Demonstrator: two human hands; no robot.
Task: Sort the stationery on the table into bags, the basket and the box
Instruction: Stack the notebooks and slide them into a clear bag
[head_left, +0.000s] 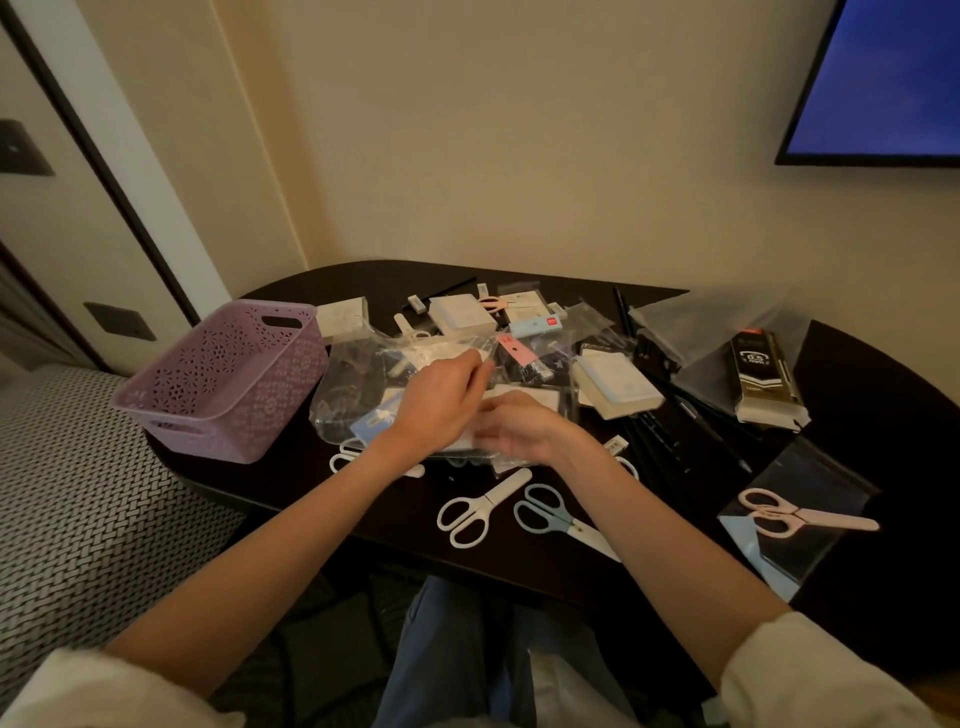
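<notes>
A clear plastic bag (353, 384) with stationery inside lies in the middle of the dark table (571, 566). My left hand (441, 400) pinches the bag's upper edge between thumb and fingers. My right hand (514, 426) rests blurred on the bag's near right side; its grip is unclear. A purple perforated basket (228, 379) stands empty at the left. White scissors (480, 506) and pale blue scissors (556, 517) lie near the front edge. Pink scissors (800, 514) lie on a bag at the right.
A black 0.5 mm lead box (761, 376) sits at the back right beside more clear bags (701, 322). White pads (618, 382), erasers and black pens crowd the back. A patterned seat (78, 493) adjoins the table on the left; a screen (883, 78) hangs on the wall.
</notes>
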